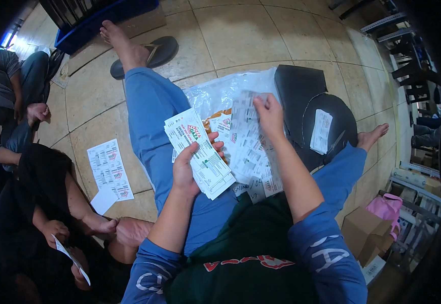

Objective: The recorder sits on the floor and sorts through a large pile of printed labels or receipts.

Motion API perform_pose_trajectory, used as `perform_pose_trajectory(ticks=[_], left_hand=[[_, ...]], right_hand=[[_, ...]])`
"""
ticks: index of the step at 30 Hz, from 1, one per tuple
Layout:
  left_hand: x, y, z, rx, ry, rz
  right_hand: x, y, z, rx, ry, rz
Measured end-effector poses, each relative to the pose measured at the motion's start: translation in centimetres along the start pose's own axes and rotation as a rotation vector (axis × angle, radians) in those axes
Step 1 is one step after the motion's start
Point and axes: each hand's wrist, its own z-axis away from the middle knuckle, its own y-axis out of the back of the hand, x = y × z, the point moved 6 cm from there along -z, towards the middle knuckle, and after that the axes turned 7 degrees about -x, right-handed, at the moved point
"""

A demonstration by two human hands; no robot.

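A fanned stack of printed paper slips [205,159] rests in my left hand [185,167], thumb on top and fingertips showing at the right edge. My right hand [272,116] pinches a printed slip [243,110] by its upper end; motion blurs the slip. Beneath it, loose printed slips [253,163] overlap on a clear plastic sheet or bag [220,85] between my legs. Something orange-brown under the plastic is partly covered. To the right, a small stack of slips [321,131] lies on a black pad [300,81], beside what looks like scissors [336,141].
On the tiled floor [243,34] at left lie a printed sheet [110,167] and a blank white piece [104,201]. A seated person [49,182] holds a paper [72,258]; another sits behind. A flip-flop [163,51], blue crate [66,43] and cardboard box [367,228] stand around.
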Motion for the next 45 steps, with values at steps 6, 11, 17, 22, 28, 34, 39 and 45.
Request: perform_pose_trajectory(ticks=[6, 11, 17, 22, 28, 34, 39, 45], left_hand=[[-0.5, 0.9, -0.3, 0.029, -0.016, -0.094], [0.1, 0.2, -0.6, 0.134, -0.268, -0.5], [2.7, -5.0, -3.4, -0.009, -0.573, -1.163], [1.7, -4.6, -4.1, 0.07, -0.344, -1.058], [3.3, -1.8, -3.4, 0.261, -0.328, -0.482], [3.1, 0.2, -4.2, 0.268, -0.29, -0.251], [3.1, 0.0, -4.3, 0.26, -0.291, -0.259], [3.1, -0.2, -3.5, 0.244, -0.3, -0.273]], right_hand=[[-3.6, 3.6, 1.8, 0.065, -0.047, -0.236], [-5.7, 5.5, 2.4, 0.195, 0.006, -0.423], [-7.7, 3.8, 2.5, 0.064, 0.114, -0.33], [-9.2, 1.8, 2.7, -0.051, 0.037, -0.377], [-8.2, 6.3, 2.0, 0.249, 0.047, -0.777], [-8.0, 7.0, 2.9, 0.137, -0.055, -0.715], [-7.7, 2.8, 3.5, -0.093, -0.157, -0.689], [-7.2, -2.9, 4.2, -0.353, -0.23, -0.34]])
